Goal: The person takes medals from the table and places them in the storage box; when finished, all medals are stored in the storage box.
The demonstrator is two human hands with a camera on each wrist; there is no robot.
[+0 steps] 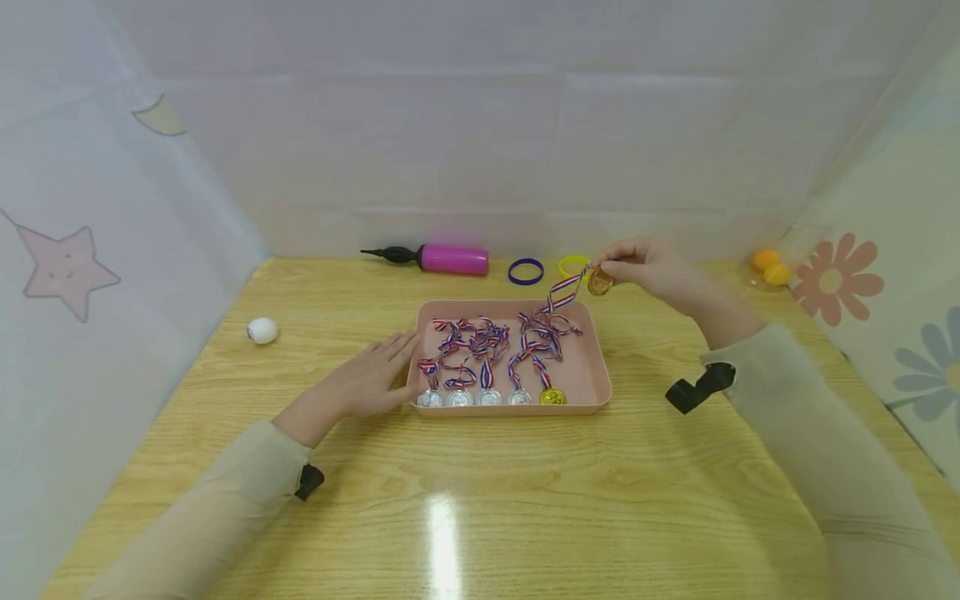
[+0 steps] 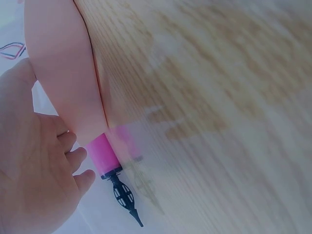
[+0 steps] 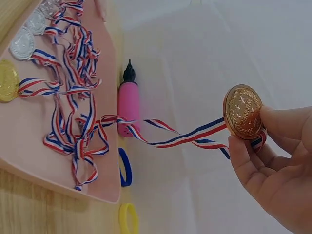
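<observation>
My right hand (image 1: 648,271) pinches a bronze-coloured medal (image 3: 244,112) between thumb and fingers, above the tray's back right corner. Its striped red, white and blue ribbon (image 3: 180,138) trails down to the other ribbons in the pink tray (image 1: 592,367). Along the tray's front lie several silver medals (image 1: 489,398) in a row, with one gold medal (image 1: 552,397) at the right end. Tangled ribbons (image 1: 480,337) fill the middle. My left hand (image 1: 371,375) rests with extended fingers against the tray's left side, the thumb at its front left corner.
Behind the tray lie a pink hand pump (image 1: 455,259) with a black nozzle, a blue wristband (image 1: 526,272) and a yellow wristband (image 1: 573,265). A white ball (image 1: 262,331) is at the left. Orange balls (image 1: 772,267) in a clear container stand at the right by the cloth wall.
</observation>
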